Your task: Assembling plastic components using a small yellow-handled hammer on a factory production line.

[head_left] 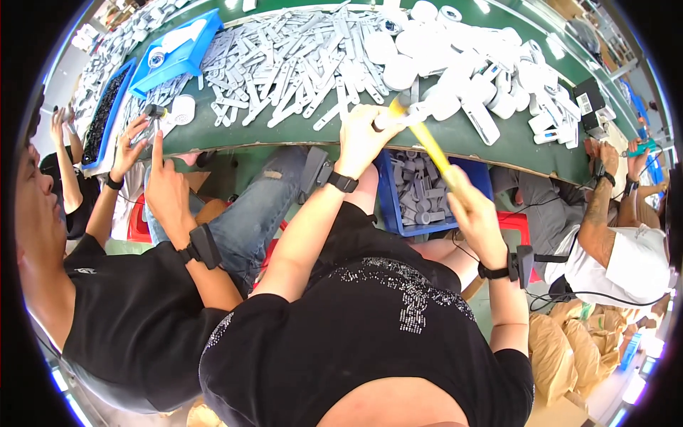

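Observation:
My right hand (475, 217) is closed around the yellow handle of a hammer (431, 148). The hammer slants up and left, with its blurred head just over the table's near edge. At that edge my left hand (361, 139) pinches a small pale plastic part (391, 121) right beside the hammer head. Whether the head touches the part, I cannot tell. Long grey plastic strips (284, 64) lie heaped beyond my left hand. To their right is a pile of white pieces with round heads (491, 82).
Below the table edge, between my arms, stands a blue crate (420, 230) of grey parts. At left a co-worker's hands are near another hammer (154, 112) and a blue tray (142, 87). Another person works at right, near brown paper bags (551, 352). A black box (590, 103) sits on the table.

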The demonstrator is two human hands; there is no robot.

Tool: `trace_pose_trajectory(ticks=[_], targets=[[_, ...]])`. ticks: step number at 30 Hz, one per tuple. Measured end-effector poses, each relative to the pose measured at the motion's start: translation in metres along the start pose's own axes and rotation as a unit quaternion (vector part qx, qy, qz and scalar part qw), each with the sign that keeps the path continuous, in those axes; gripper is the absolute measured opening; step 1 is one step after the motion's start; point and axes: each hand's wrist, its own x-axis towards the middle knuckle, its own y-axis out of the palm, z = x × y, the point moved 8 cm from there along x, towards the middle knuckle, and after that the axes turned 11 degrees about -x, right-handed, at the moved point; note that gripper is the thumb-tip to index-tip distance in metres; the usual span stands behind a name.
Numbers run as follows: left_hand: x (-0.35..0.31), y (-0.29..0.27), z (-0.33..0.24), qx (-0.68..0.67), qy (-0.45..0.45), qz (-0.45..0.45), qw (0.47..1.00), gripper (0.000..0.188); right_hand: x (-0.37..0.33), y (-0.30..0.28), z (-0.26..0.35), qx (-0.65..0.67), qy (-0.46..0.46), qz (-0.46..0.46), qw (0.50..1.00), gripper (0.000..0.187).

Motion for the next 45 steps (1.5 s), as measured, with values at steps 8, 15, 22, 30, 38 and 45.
trace_pose_trajectory(ticks=[8,15,22,30,38,45], targets=[[0.002,0.001,0.005,0.011,0.008,0.010,1.000,0.032,-0.002,0.002,0.014,-0.004,-0.036,-0.002,0.999,0.049],[0.006,0.005,0.017,-0.014,-0.025,0.011,1.000,0.035,-0.004,0.008,0.016,-0.041,-0.019,0.046,0.998,0.050],[0.004,0.004,0.002,0.022,-0.028,0.035,0.999,0.031,-0.011,0.015,-0.017,0.009,0.042,0.030,0.999,0.050],[0.000,0.002,0.002,-0.007,-0.034,0.029,0.999,0.028,-0.010,0.008,-0.028,0.013,0.060,0.017,0.998,0.047],[0.002,0.003,0.014,0.064,-0.047,0.043,0.996,0.031,-0.011,0.013,0.002,-0.003,-0.009,0.009,1.000,0.045],[0.000,0.000,-0.003,0.018,0.030,0.003,0.999,0.030,-0.013,0.006,-0.027,0.041,0.029,-0.019,0.999,0.045]])
